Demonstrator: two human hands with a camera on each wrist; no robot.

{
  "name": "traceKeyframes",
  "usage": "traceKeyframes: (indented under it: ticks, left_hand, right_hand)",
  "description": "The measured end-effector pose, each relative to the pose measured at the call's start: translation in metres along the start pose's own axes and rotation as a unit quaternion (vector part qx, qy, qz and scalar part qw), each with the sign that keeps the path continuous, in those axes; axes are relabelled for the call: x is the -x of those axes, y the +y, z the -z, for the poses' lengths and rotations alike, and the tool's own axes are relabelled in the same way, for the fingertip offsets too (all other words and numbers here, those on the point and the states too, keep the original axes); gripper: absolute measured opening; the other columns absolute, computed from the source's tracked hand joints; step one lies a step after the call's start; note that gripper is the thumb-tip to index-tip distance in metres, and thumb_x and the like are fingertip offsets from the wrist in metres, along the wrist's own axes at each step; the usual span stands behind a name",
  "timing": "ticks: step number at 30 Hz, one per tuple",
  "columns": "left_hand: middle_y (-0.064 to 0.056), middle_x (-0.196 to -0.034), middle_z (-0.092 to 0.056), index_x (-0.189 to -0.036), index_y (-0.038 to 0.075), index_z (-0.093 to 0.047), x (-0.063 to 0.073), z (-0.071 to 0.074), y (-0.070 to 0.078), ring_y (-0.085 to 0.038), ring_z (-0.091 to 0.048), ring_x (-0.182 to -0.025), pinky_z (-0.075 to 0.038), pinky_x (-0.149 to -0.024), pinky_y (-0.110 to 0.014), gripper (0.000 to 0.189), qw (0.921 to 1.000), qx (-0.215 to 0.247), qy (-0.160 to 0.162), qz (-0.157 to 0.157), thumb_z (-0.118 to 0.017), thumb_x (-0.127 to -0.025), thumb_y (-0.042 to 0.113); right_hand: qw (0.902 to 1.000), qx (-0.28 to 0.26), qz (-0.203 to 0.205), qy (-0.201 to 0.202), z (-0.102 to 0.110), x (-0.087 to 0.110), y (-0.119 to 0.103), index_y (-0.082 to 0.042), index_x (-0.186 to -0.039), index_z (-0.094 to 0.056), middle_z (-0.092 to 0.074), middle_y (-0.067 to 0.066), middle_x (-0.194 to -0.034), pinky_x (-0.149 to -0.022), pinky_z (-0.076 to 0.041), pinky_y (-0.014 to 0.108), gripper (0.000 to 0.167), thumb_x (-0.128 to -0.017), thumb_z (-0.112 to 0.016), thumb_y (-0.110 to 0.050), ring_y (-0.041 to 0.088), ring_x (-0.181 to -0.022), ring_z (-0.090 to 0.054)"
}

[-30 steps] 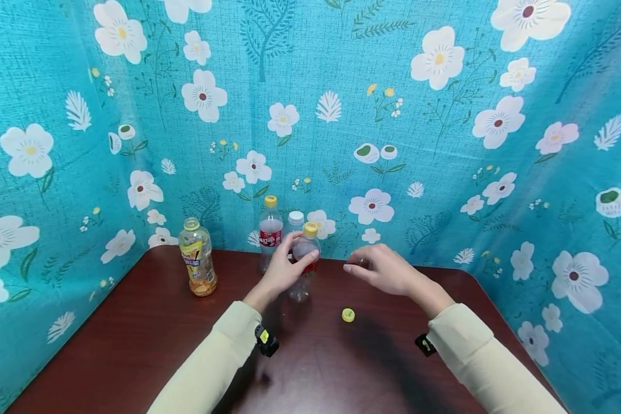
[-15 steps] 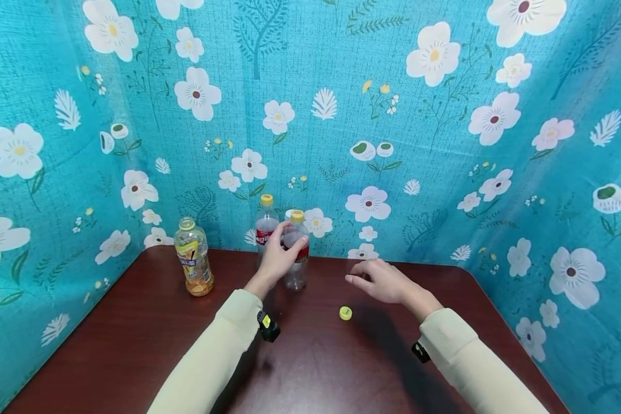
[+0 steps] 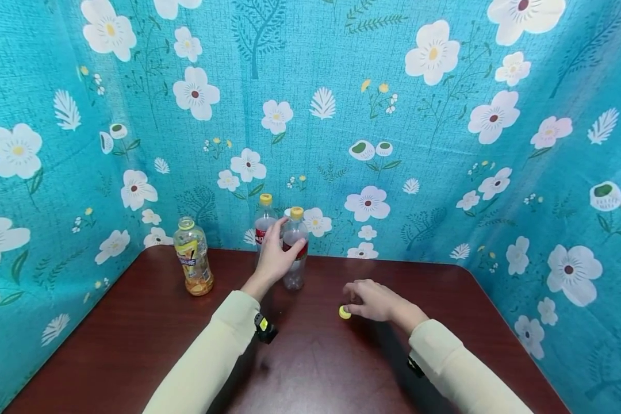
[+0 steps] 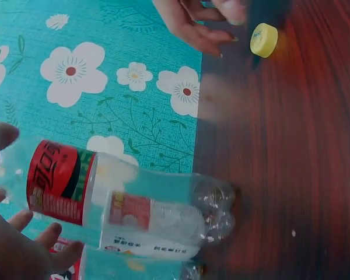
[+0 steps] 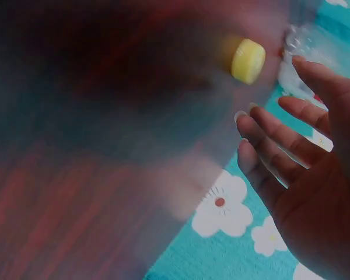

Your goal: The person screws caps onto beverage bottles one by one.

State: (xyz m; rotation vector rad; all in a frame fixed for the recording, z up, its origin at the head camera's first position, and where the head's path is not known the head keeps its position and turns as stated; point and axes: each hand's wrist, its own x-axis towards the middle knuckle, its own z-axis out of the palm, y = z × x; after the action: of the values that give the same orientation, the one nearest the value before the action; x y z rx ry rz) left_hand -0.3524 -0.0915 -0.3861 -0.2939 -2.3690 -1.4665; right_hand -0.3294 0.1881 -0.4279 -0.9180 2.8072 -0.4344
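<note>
A clear cola bottle (image 3: 295, 269) with a red label and yellow cap stands upright near the table's back edge. Beside its upper half is my left hand (image 3: 274, 259), thumb toward the label and fingers spread loosely at its left side; the left wrist view shows these fingers (image 4: 49, 236) apart rather than wrapped round the bottle. A loose yellow bottle cap (image 3: 344, 312) lies on the table. My right hand (image 3: 372, 299) is low over it, thumb overlapping the cap in the head view. In the right wrist view its fingers (image 5: 274, 137) are bent slightly, with the cap (image 5: 248, 61) beyond the fingertips.
A second cola bottle (image 3: 265, 221) with a yellow cap stands behind my left hand, and a white-capped bottle (image 3: 287, 212) is mostly hidden there. An uncapped tea bottle (image 3: 194, 259) with some amber liquid stands at left. A flowered curtain (image 3: 310, 161) borders the brown table (image 3: 310, 356).
The cola bottle was moved back and left, beside the others, and my left hand's fingers have loosened from it. My right hand has come down to the loose cap.
</note>
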Motion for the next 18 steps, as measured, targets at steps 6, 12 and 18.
traceKeyframes:
  ticks: [6,12,18]
  left_hand:
    - [-0.016,-0.150,-0.040,-0.154,0.010,-0.037,0.013,0.016,-0.007,-0.035,-0.044,-0.137,-0.042,-0.110,-0.058,0.072,0.9964,-0.082,0.001,-0.019,-0.074,-0.094,0.026]
    - [-0.013,-0.141,-0.050,-0.142,0.011,-0.056,0.033,0.040,-0.016,-0.036,-0.052,-0.125,-0.050,-0.097,-0.058,0.059,0.9748,-0.208,0.025,-0.077,-0.078,-0.089,0.025]
    - [-0.016,-0.136,-0.055,-0.123,0.013,-0.069,0.052,0.070,-0.029,-0.039,-0.052,-0.119,-0.048,-0.089,-0.057,0.044,0.9382,-0.312,0.054,-0.139,-0.082,-0.086,0.031]
  right_hand:
    - [0.9994,0.032,0.001,-0.016,-0.017,0.002,-0.005,-0.014,-0.132,-0.063,-0.062,0.006,-0.126,-0.095,-0.053,0.050,0.042,-0.095,-0.074,-0.031,0.026,-0.112,-0.063]
    - [0.9991,0.026,0.032,-0.010,-0.022,0.001,-0.010,-0.014,-0.125,-0.067,-0.059,0.005,-0.113,-0.084,-0.056,0.043,0.033,-0.094,-0.075,-0.018,0.019,-0.093,-0.062]
    - [0.9985,0.018,0.051,-0.011,-0.027,-0.004,-0.010,-0.012,-0.118,-0.070,-0.060,0.005,-0.113,-0.086,-0.057,0.043,0.023,-0.095,-0.072,-0.010,0.021,-0.098,-0.061]
